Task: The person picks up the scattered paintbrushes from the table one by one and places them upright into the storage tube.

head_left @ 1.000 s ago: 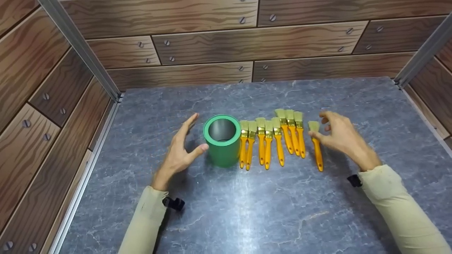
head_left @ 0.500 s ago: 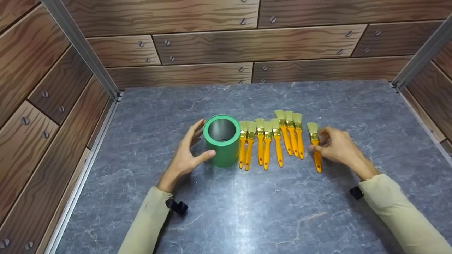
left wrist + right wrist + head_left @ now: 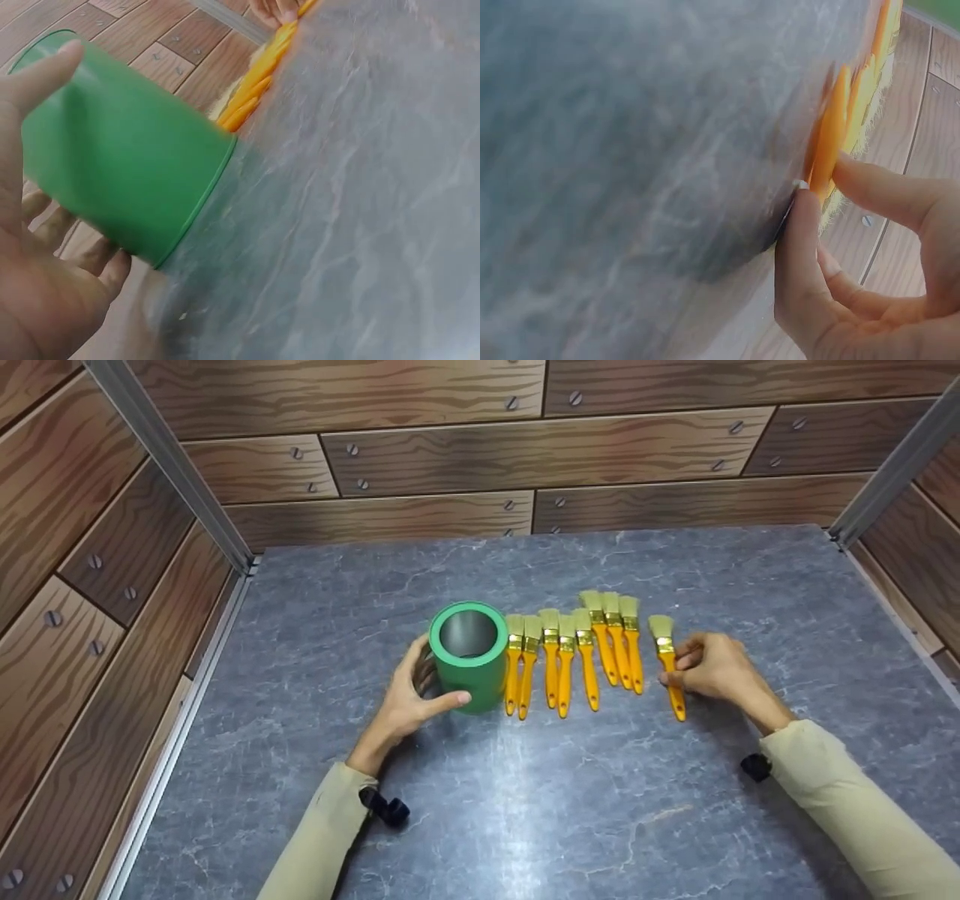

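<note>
A green cylindrical container [image 3: 469, 679] with a thick rim and dark inside stands upright on the table. My left hand [image 3: 411, 701] holds it from the left, thumb across its near side and fingers behind. The left wrist view shows those fingers curved along the green container [image 3: 127, 150]. At the right end of the row lies a paintbrush [image 3: 664, 649] with an orange handle, brass-coloured ferrule and pale bristles. My right hand [image 3: 716, 667] pinches its handle between thumb and fingers. In the right wrist view the fingertips press both sides of the orange handle [image 3: 831, 139].
Several similar paintbrushes [image 3: 566, 660] lie side by side between the container and the held brush, bristles pointing away. The grey marbled table [image 3: 480, 810] is enclosed by wood-patterned walls [image 3: 435, 450] with metal corner posts [image 3: 176, 472].
My left hand has moved right and closed round the green container. The right hand has come down onto the rightmost paintbrush and now pinches its handle. The other brushes stay put.
</note>
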The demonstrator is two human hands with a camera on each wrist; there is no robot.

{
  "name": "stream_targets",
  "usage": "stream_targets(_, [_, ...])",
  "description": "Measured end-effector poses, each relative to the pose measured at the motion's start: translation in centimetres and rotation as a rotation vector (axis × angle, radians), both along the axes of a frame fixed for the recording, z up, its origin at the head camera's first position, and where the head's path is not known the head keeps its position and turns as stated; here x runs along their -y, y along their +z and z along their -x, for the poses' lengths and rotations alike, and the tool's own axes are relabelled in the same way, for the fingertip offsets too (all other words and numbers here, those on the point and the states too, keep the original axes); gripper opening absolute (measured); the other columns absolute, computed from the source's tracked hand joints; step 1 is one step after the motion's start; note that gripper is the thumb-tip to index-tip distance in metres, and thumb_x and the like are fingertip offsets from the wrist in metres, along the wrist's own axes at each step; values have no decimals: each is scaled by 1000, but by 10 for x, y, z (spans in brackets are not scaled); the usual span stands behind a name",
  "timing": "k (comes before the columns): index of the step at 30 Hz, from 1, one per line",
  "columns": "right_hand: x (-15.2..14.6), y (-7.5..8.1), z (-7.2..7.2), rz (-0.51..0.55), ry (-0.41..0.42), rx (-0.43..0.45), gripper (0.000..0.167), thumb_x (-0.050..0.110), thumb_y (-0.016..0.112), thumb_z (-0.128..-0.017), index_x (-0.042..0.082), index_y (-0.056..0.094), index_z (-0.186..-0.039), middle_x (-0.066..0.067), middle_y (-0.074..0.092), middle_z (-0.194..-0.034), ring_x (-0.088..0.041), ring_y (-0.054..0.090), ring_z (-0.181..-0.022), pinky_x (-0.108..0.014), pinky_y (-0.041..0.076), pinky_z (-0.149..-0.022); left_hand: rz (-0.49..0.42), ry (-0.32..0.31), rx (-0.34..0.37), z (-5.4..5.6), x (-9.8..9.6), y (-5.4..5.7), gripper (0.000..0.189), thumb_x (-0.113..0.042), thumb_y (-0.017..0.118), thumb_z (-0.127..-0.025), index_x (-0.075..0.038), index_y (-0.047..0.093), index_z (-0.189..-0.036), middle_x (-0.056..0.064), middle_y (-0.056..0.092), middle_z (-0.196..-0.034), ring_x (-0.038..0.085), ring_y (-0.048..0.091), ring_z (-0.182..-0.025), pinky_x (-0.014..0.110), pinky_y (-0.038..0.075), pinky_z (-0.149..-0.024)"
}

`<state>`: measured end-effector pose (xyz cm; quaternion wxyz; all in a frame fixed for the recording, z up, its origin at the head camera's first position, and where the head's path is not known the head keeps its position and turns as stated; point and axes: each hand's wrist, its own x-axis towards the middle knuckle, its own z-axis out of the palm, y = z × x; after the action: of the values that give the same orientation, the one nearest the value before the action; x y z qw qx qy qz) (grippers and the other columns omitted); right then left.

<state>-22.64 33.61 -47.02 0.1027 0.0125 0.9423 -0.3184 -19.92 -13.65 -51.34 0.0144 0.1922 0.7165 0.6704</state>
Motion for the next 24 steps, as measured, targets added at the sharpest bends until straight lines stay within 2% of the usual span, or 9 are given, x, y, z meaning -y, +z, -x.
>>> stream_targets(6, [-3, 0, 5, 138, -71, 119, 64, 21, 93, -84, -12, 61, -128, -10, 75, -99, -11, 69, -78, -26, 65, -68, 5, 21, 40, -1, -2, -9, 104, -13, 97, -79, -23, 38, -164, 2, 50, -162, 26, 42, -156, 50, 33, -131])
stream_targets(11, [-7, -1, 6, 274, -96, 185, 60, 11, 90, -87, -13, 57, -130, -2, 73, -94, -8, 70, -75, -26, 66, -70, -5, 26, 66, -1, -3, -15, 102, -10, 95, -82, -23, 38, -165, 2, 48, -165, 25, 38, -158, 50, 29, -133])
stream_targets(17, [-13, -3, 5, 333, -58, 196, 57, 9, 85, -92, -14, 56, -135, -2, 71, -99, -7, 70, -79, -25, 67, -74, 6, 44, 71, 0, -4, -18, 101, -11, 94, -84, -23, 37, -166, 3, 46, -166, 26, 37, -159, 51, 29, -133])
stream_targets(24, [-14, -2, 6, 393, -17, 139, 47, 5, 78, -98, -13, 54, -134, -6, 65, -105, -6, 71, -82, -27, 67, -77, 17, 53, 67, 0, -3, -19, 100, -16, 94, -84, -24, 38, -166, 1, 48, -165, 25, 41, -157, 49, 33, -132])
